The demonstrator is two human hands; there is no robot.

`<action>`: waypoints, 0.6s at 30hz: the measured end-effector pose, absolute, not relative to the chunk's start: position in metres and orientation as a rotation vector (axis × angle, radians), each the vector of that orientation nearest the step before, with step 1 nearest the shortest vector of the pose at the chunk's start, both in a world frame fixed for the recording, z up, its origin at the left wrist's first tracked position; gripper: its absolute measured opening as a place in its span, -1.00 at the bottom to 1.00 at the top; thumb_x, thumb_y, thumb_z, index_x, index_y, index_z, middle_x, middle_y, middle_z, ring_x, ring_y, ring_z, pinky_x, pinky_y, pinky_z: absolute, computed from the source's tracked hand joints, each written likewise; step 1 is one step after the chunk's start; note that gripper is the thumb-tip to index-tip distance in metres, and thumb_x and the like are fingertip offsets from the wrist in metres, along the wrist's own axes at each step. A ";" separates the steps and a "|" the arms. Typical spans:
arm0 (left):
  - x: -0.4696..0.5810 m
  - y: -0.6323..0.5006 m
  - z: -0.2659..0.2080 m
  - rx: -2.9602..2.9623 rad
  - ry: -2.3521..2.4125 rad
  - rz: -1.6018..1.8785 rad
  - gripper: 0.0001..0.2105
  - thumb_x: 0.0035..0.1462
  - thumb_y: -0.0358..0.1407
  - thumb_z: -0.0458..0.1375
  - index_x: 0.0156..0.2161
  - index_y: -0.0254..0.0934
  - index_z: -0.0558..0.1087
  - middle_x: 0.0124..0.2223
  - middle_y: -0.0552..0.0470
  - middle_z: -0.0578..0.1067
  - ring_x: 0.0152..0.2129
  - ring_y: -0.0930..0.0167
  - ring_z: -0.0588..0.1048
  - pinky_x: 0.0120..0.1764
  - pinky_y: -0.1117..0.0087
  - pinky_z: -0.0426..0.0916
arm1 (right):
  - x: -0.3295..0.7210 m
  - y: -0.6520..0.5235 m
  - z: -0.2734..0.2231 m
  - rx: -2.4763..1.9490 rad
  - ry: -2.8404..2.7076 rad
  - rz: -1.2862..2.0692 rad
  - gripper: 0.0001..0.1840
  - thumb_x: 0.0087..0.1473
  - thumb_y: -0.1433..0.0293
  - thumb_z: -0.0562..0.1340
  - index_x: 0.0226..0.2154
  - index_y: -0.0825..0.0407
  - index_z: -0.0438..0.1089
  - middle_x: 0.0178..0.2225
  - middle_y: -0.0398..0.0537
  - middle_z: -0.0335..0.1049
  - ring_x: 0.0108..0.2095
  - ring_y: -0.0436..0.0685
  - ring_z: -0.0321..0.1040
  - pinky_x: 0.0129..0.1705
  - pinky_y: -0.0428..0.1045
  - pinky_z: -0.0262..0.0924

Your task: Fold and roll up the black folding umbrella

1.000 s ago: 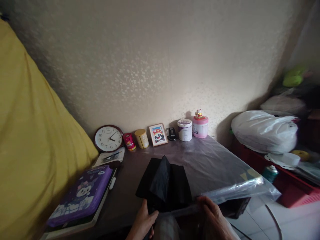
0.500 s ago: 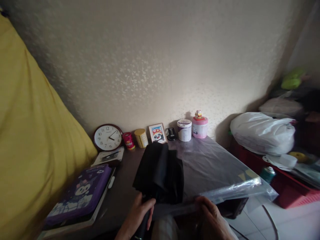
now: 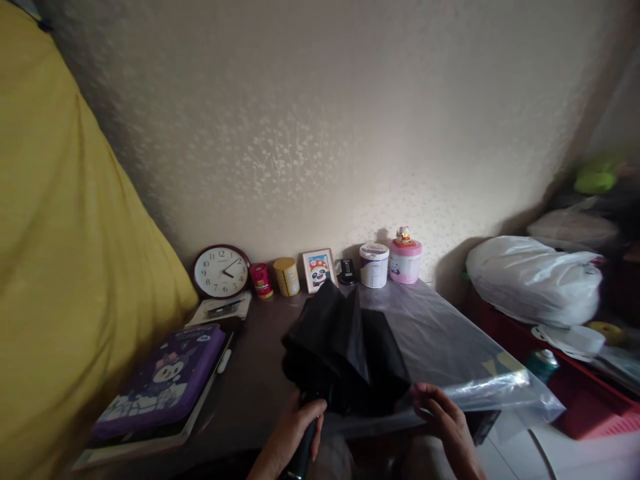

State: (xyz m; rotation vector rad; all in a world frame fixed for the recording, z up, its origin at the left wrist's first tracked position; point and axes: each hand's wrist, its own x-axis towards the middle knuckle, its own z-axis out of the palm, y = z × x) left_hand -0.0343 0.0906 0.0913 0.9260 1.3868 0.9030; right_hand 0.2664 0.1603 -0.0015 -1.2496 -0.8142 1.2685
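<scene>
At six o'clock, over the grey plastic-covered table (image 3: 240, 373), the left hand (image 3: 294, 430) holds a floppy black cloth umbrella (image 3: 345, 353) by its black handle (image 3: 301, 450), fingers closed; at its four o'clock, the right hand (image 3: 445, 417) half-bends its fingers, hold unclear.

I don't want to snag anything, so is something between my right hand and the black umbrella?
Nothing visible: your right hand is at the edge of the black umbrella, though contact is unclear.
</scene>
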 end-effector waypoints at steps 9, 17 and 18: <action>-0.038 0.086 0.054 1.167 1.825 0.661 -0.55 0.14 -0.36 0.00 0.15 -0.35 0.14 -0.48 0.11 0.48 -0.74 0.43 0.43 -0.68 0.48 0.21 | 0.259 0.191 0.066 -1.157 -1.073 1.093 -0.53 -0.15 0.03 0.41 -0.31 0.05 0.52 -0.30 0.03 0.57 -0.32 0.18 0.51 -0.23 0.01 0.45; -0.044 0.073 0.048 1.448 1.948 0.366 -0.43 0.15 -0.37 0.10 0.25 -0.51 0.15 0.05 -0.32 0.53 0.01 0.19 0.51 -0.04 0.35 0.33 | 0.185 0.233 0.116 -1.040 -1.758 0.870 -0.69 0.11 0.19 0.21 -0.17 0.01 0.50 -0.23 0.01 0.55 -0.30 0.15 0.49 -0.19 0.03 0.40; -0.044 0.071 0.050 1.467 1.934 0.360 -0.44 0.16 -0.34 0.09 0.26 -0.45 0.16 0.07 -0.27 0.53 0.02 0.23 0.50 -0.04 0.39 0.32 | 0.177 0.239 0.119 -1.018 -1.860 0.835 -0.69 0.12 0.26 0.18 -0.13 0.01 0.49 -0.23 0.01 0.54 -0.32 0.13 0.48 -0.22 0.02 0.40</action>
